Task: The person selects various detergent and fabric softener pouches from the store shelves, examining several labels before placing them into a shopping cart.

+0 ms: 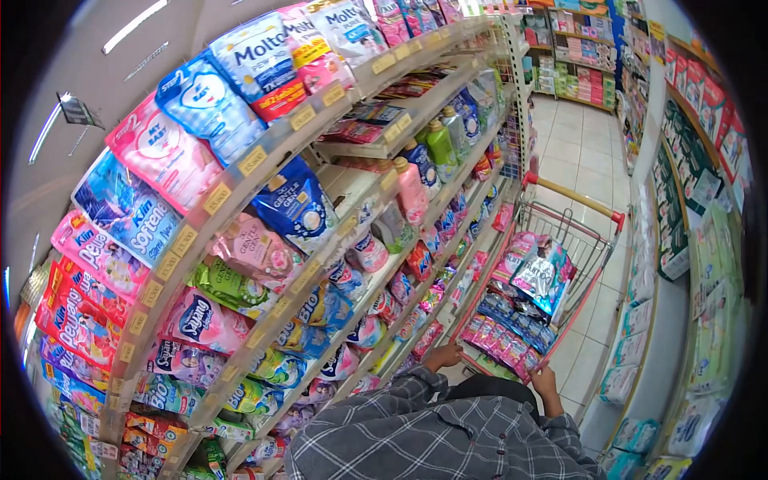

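Note:
A red-edged metal shopping cart (582,308) stands in front of me, holding a silver and pink pouch (544,276), blue packets (516,318) and a row of pink packets (498,344). My left hand (442,355) is closed on the cart's near left corner, beside the lower shelves. At the near right corner, my right hand (544,379) has its fingers closed on the end of the pink packets, against the cart's edge. Both sleeves are dark checked cloth.
Tall curved shelves (240,172) of pouches and bottles run along the left. On the right stands another shelf unit (650,320) with packs. The tiled aisle (578,132) leads to further shelves (582,50) at the back. The cart's yellow handle bar (572,196) is at its far end.

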A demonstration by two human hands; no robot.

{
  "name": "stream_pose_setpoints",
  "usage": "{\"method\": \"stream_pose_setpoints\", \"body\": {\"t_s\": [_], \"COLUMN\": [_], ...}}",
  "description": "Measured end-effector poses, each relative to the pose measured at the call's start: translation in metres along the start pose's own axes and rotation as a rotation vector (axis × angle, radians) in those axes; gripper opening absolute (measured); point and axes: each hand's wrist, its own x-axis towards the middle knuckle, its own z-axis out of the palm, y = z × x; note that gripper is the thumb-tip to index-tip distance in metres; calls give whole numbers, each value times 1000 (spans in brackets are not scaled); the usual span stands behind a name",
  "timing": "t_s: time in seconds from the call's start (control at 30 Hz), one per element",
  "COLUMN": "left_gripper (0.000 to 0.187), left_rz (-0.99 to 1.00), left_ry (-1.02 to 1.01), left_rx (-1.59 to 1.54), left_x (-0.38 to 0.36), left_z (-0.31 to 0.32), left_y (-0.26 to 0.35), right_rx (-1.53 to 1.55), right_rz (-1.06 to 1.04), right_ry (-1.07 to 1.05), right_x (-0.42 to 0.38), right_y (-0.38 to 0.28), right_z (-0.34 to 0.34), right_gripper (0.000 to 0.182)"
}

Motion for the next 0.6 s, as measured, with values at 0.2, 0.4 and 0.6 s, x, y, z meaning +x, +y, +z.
{"method": "stream_pose_setpoints", "body": {"t_s": [0.2, 0.4, 0.6], "left_gripper": [43, 51, 42], "left_rz": [-4, 63, -185], "left_ry": [148, 319, 134], "left_rx": [-6, 12, -30], "left_x": [1, 21, 17], "left_z": [8, 43, -1], "left_y": [3, -15, 12], "right_rx": [19, 25, 298], "right_rz": [6, -89, 82], "right_ry": [-195, -331, 5], "right_x": [18, 67, 176], "right_y": [7, 86, 28], "right_z": [-11, 12, -82], "right_gripper": [43, 41, 73]}}
